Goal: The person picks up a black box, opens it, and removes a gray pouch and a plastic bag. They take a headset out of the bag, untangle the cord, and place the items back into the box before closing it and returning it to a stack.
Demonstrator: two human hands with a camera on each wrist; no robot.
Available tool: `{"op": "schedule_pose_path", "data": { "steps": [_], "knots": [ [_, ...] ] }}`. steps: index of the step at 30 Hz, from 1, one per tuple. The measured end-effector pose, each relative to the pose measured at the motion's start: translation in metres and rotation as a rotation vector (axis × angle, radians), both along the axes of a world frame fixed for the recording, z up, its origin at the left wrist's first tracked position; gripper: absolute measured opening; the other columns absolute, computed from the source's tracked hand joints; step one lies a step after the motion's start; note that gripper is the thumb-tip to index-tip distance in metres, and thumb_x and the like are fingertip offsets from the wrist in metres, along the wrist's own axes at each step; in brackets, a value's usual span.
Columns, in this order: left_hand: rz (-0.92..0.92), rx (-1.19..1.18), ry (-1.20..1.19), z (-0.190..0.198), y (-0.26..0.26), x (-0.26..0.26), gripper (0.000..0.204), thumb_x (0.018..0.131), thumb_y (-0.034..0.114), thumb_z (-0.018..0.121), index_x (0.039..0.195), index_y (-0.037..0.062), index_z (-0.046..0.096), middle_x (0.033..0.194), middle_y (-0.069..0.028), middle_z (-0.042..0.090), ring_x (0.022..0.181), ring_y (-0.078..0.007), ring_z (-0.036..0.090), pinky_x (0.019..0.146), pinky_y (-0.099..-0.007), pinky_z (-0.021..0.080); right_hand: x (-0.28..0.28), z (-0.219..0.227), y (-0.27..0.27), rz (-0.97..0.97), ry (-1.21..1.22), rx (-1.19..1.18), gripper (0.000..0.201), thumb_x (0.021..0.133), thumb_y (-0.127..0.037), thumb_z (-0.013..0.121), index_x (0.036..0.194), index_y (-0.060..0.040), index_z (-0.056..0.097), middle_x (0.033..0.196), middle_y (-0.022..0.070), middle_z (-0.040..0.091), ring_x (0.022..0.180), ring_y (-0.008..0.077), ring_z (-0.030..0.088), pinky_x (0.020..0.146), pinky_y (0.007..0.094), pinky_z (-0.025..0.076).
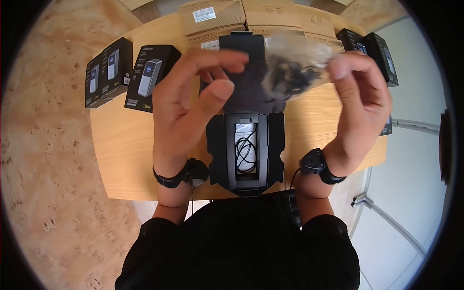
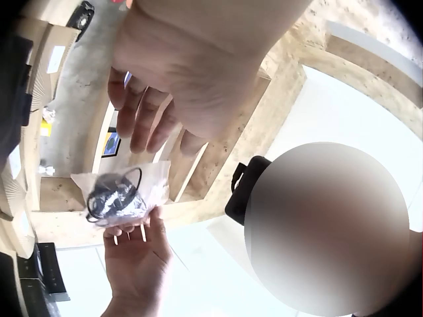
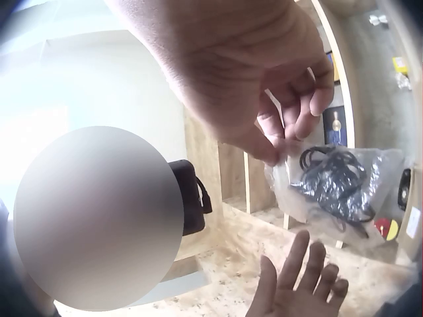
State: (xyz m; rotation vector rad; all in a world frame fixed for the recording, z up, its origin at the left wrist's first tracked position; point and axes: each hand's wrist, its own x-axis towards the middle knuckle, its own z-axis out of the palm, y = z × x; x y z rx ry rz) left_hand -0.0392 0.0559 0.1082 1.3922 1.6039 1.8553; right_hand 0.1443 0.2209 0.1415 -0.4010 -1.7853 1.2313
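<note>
My right hand [image 1: 362, 104] pinches one edge of a clear plastic bag [image 1: 302, 50] between thumb and fingers, up above the table. Inside the bag lies a bundle of black cable [image 3: 334, 175], seen through the crinkled plastic in the right wrist view. My left hand [image 1: 181, 104] is raised on the other side of the bag, fingers loosely bent and apart from it, holding nothing. Below both hands, an open black box [image 1: 275, 150] stands near the table's front edge, its lid folded back. A loosely coiled black cable [image 1: 245, 154] lies in its inner slot over a pale printed packet [image 1: 244, 128].
Black product boxes [image 1: 152, 79] with a power bank pictured stand at the back left, and more black boxes [image 1: 386, 58] at the back right. Stacked brown cartons [image 1: 212, 17] line the far edge of the wooden table [image 1: 130, 154].
</note>
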Motion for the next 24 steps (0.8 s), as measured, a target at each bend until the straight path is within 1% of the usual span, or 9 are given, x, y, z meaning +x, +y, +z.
{"op": "schedule_pose_path", "data": {
  "steps": [2, 5, 9, 10, 12, 15, 18, 21, 24],
  "knots": [
    [-0.038, -0.084, 0.048, -0.015, 0.005, -0.004, 0.022, 0.091, 0.010, 0.078, 0.112, 0.0032, 0.077, 0.107, -0.0054, 0.074, 0.090, -0.0145, 0.061, 0.080, -0.0289, 0.045, 0.003, 0.000, 0.009, -0.197, 0.113, -0.104, 0.007, 0.092, 0.002, 0.077, 0.097, 0.0016, 0.072, 0.090, 0.0023, 0.070, 0.084, 0.0093, 0.060, 0.080, 0.0230, 0.046],
    [-0.098, -0.210, 0.078, -0.022, 0.023, -0.001, 0.017, 0.092, 0.009, 0.077, 0.109, 0.0068, 0.078, 0.104, -0.0038, 0.072, 0.089, -0.0150, 0.061, 0.080, -0.0282, 0.046, 0.016, 0.001, 0.025, -0.348, 0.069, -0.102, 0.006, 0.093, -0.001, 0.077, 0.095, 0.0003, 0.072, 0.088, -0.0001, 0.067, 0.081, 0.0086, 0.057, 0.078, 0.0232, 0.045],
    [-0.158, -0.465, 0.234, -0.008, 0.042, 0.012, 0.020, 0.092, 0.006, 0.075, 0.112, 0.0067, 0.075, 0.106, -0.0067, 0.069, 0.095, -0.0197, 0.064, 0.085, -0.0319, 0.050, 0.034, -0.006, 0.048, -0.276, -0.120, 0.003, 0.005, 0.093, -0.002, 0.076, 0.096, -0.0012, 0.071, 0.087, -0.0012, 0.068, 0.080, 0.0082, 0.056, 0.075, 0.0245, 0.045],
    [-0.171, -0.504, 0.312, -0.005, 0.047, 0.014, 0.021, 0.092, 0.004, 0.074, 0.113, 0.0058, 0.074, 0.107, -0.0075, 0.069, 0.097, -0.0197, 0.065, 0.086, -0.0318, 0.050, 0.037, -0.006, 0.052, -0.247, -0.219, 0.034, 0.007, 0.091, -0.001, 0.074, 0.097, 0.0003, 0.071, 0.086, 0.0024, 0.068, 0.077, 0.0120, 0.057, 0.073, 0.0269, 0.047],
    [-0.220, -0.587, 0.328, -0.006, 0.047, 0.020, 0.022, 0.092, 0.008, 0.076, 0.115, 0.0071, 0.073, 0.111, -0.0096, 0.068, 0.103, -0.0281, 0.066, 0.092, -0.0360, 0.051, 0.042, -0.003, 0.057, -0.177, -0.464, 0.106, 0.007, 0.091, -0.001, 0.072, 0.097, 0.0017, 0.069, 0.087, 0.0108, 0.069, 0.075, 0.0221, 0.062, 0.072, 0.0326, 0.050],
    [-0.245, -0.671, 0.480, -0.016, 0.036, 0.032, 0.021, 0.093, 0.012, 0.076, 0.113, 0.0073, 0.073, 0.112, -0.0105, 0.068, 0.108, -0.0331, 0.065, 0.095, -0.0411, 0.051, 0.054, -0.026, 0.062, -0.097, -0.736, 0.108, 0.007, 0.093, -0.003, 0.070, 0.095, 0.0025, 0.067, 0.091, 0.0196, 0.068, 0.081, 0.0343, 0.067, 0.073, 0.0387, 0.052],
    [-0.181, -0.740, 0.515, -0.018, 0.012, 0.045, 0.023, 0.092, 0.013, 0.076, 0.114, 0.0080, 0.072, 0.112, -0.0092, 0.069, 0.108, -0.0321, 0.065, 0.095, -0.0412, 0.051, 0.066, -0.048, 0.054, -0.029, -0.842, 0.043, 0.010, 0.096, -0.007, 0.068, 0.094, 0.0026, 0.066, 0.092, 0.0231, 0.070, 0.085, 0.0399, 0.068, 0.075, 0.0430, 0.052],
    [-0.060, -0.821, 0.587, -0.026, -0.016, 0.068, 0.032, 0.087, 0.015, 0.081, 0.117, 0.0118, 0.073, 0.137, -0.0133, 0.059, 0.127, -0.0377, 0.057, 0.105, -0.0466, 0.047, 0.079, -0.058, 0.054, 0.115, -0.845, -0.136, 0.014, 0.097, -0.011, 0.068, 0.095, 0.0030, 0.066, 0.087, 0.0227, 0.071, 0.082, 0.0397, 0.069, 0.073, 0.0426, 0.052],
    [0.062, -0.884, 0.694, -0.036, -0.037, 0.095, 0.048, 0.078, 0.019, 0.088, 0.124, 0.0158, 0.073, 0.158, -0.0170, 0.042, 0.142, -0.0438, 0.043, 0.115, -0.0532, 0.039, 0.079, -0.086, 0.062, 0.080, -0.873, -0.018, 0.016, 0.098, -0.013, 0.068, 0.096, 0.0033, 0.066, 0.083, 0.0217, 0.071, 0.077, 0.0385, 0.069, 0.071, 0.0421, 0.052]
  ]
}}
